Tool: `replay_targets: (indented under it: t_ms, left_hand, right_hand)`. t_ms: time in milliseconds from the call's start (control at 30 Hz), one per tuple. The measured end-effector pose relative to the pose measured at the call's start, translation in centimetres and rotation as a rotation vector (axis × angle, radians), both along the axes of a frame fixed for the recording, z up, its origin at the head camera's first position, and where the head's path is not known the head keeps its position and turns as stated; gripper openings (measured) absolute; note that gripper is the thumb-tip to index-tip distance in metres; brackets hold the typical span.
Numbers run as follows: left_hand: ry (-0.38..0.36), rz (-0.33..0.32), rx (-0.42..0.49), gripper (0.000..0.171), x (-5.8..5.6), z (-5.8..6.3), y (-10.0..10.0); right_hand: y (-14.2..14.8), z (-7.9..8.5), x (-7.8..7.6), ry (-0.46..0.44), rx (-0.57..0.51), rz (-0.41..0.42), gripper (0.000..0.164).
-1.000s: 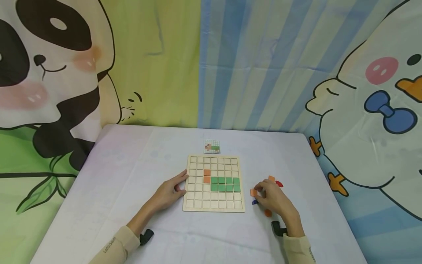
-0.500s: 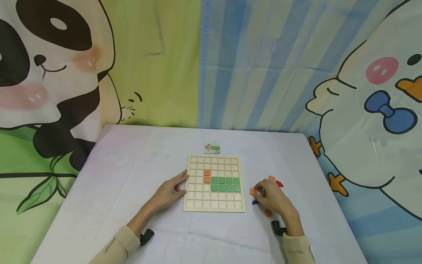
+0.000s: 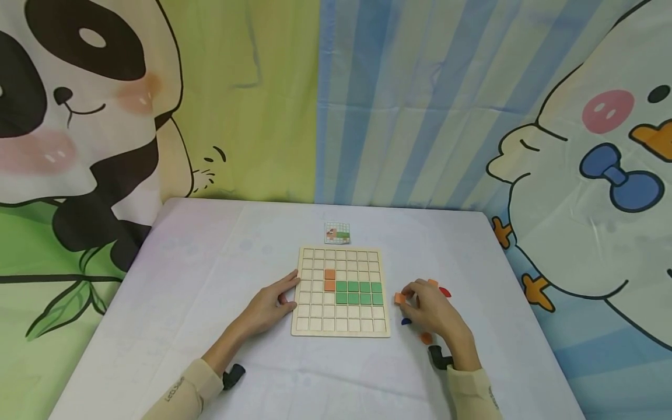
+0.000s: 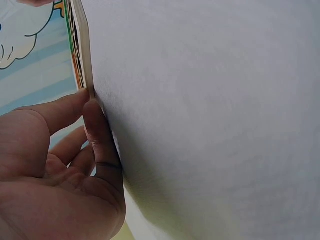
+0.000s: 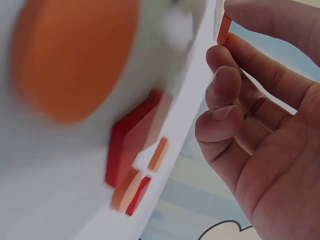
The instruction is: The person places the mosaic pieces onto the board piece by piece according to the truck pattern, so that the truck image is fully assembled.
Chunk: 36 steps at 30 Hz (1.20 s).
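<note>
A pale wooden grid board (image 3: 341, 325) lies on the table, bearing two orange squares (image 3: 329, 280) and a block of green squares (image 3: 359, 293). My left hand (image 3: 269, 306) rests at the board's left edge; in the left wrist view its thumb and index fingertips touch the rim (image 4: 86, 55). Beyond the board's right side, my right hand (image 3: 433, 306) pinches a small orange square tile (image 3: 400, 298) between thumb and index finger. The right wrist view shows that tile (image 5: 224, 29) edge-on, apart from the board, with the other fingers curled.
Around the right hand lie loose pieces: an orange round one (image 3: 426, 338), a dark blue one (image 3: 406, 321), a red one (image 3: 445, 292) and an orange one (image 3: 433, 283). A small printed pattern card (image 3: 337, 233) sits behind the board. Printed curtains hang behind the table.
My right hand has shifted slightly left and away from me with the orange square tile between its fingers. The left hand and the board look unmoved.
</note>
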<state>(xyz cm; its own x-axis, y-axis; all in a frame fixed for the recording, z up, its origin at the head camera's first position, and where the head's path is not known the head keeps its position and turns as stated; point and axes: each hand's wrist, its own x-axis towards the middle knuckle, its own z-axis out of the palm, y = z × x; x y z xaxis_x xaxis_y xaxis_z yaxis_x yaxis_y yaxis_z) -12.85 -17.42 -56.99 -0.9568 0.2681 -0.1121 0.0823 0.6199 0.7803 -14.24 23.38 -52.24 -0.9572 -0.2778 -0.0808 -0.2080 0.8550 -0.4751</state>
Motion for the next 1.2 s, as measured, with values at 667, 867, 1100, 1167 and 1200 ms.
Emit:
replay_targets:
  t_ms: [667, 867, 1100, 1167, 1200]
  left_hand:
    - [0.003, -0.001, -0.006, 0.067, 0.0, 0.1, 0.1]
    - [0.001, 0.001, -0.005, 0.067, 0.0, 0.1, 0.1]
    - [0.006, 0.001, -0.004, 0.067, 0.0, 0.2, 0.0]
    - [0.005, 0.0, -0.005, 0.067, 0.0, 0.2, 0.0]
    - [0.004, 0.0, -0.005, 0.067, 0.0, 0.2, 0.0]
  right_hand:
    - [-5.5, 1.1, -0.9, 0.02, -0.051, 0.128, 0.014]
    - [-7.3, 1.2, -0.9, 0.026, -0.049, 0.152, 0.015]
    - [-9.0, 1.0, -0.8, 0.041, -0.044, 0.198, 0.016]
    - [-9.4, 0.9, -0.9, 0.057, -0.038, 0.215, 0.014]
    - [-9.6, 0.8, -1.0, 0.064, -0.035, 0.223, 0.014]
